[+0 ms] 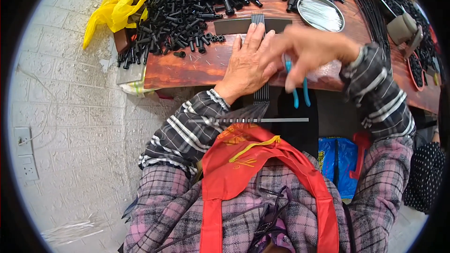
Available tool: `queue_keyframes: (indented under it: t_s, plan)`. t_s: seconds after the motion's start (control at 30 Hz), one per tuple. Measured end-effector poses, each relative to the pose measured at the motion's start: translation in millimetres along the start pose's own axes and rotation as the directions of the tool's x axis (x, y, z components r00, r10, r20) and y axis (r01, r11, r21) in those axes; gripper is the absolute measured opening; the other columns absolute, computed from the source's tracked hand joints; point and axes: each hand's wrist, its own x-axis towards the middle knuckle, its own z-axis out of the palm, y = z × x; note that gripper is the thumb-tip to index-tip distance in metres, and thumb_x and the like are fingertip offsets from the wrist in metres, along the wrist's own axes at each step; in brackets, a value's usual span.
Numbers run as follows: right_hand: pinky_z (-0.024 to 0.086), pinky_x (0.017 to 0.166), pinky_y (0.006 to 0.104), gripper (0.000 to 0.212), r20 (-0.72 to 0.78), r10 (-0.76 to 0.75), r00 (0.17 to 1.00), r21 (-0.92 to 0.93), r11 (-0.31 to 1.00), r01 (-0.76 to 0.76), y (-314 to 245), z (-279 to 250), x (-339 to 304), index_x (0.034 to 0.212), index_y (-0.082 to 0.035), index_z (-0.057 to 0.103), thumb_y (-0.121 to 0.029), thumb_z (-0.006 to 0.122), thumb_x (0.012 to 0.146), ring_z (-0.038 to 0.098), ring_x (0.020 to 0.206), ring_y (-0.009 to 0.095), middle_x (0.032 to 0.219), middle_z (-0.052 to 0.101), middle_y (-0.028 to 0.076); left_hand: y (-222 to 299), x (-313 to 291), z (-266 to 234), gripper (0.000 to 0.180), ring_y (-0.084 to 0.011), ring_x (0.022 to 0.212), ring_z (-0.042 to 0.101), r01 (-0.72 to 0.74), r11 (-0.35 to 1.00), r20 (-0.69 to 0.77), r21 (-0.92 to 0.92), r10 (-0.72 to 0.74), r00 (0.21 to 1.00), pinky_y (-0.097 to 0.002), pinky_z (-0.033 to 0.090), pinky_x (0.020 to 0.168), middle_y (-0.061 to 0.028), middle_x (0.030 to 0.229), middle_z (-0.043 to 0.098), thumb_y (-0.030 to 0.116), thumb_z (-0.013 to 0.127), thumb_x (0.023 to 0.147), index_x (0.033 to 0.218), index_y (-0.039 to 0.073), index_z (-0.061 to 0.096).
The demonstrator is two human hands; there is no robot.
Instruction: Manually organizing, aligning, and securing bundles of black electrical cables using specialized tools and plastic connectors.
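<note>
My left hand [246, 65] lies flat at the table's near edge, fingers stretched forward, pressing on a row of thin dark strips [261, 94]. The strips run under the palm; their far ends show past the fingertips on a dark curved bar [229, 26]. My right hand [314, 47] hovers beside and partly over the left fingers, smeared by motion. Whether its fingers hold anything cannot be made out. Below it, pliers with blue handles [296, 98] stick out over the table edge, their jaws hidden. A slim grey bar [286, 120] crosses under the near ends of the strips.
Black tubular parts [180, 11] are heaped across the back of the red-brown table [183, 70]. A round dish [298, 11] holds thin white sticks. Long black rods [373, 23] and a grey cylindrical device [402, 29] stand right. A yellow bag [119, 7] hangs at the left corner.
</note>
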Motion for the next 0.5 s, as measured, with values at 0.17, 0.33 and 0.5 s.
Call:
queue_keyframes:
  t_s: [0.17,0.33,0.5]
  plan:
    - [0.043,0.059,0.0294,0.052,-0.09,-0.147,0.985,-0.118,0.984,0.136,12,64,10,0.1,-0.005,0.057,-0.025,0.075,0.056,0.054,0.069,0.021,0.086,0.058,0.011,-13,11,17,0.065,-0.0327,0.125,0.017,-0.05,0.998,-0.036,0.047,0.052,0.998,-0.0518,0.018,0.097,-0.0182,0.132,0.023,0.042,0.054,0.075,0.128,0.012,0.031]
    - [0.041,0.068,0.0386,0.035,-0.353,-0.259,0.899,-0.501,0.864,0.052,12,87,16,0.088,-0.003,0.062,-0.031,0.065,0.067,0.054,0.074,0.034,0.075,0.057,0.013,-9,19,17,0.058,-0.031,0.125,0.019,-0.004,1.0,-0.07,-0.008,0.004,0.998,-0.0516,0.018,0.097,-0.0171,0.13,0.026,0.042,0.054,0.075,0.124,0.016,0.038]
    - [0.038,0.078,0.0388,0.034,-0.535,-0.32,0.782,-0.493,0.87,0.018,3,91,18,0.09,0.003,0.055,-0.02,0.065,0.067,0.054,0.083,0.034,0.08,0.057,0.019,-20,27,29,0.049,-0.0365,0.121,0.023,-0.074,0.997,-0.167,0.032,0.078,0.983,-0.0507,0.02,0.096,-0.0177,0.129,0.028,0.041,0.058,0.07,0.115,0.025,0.049]
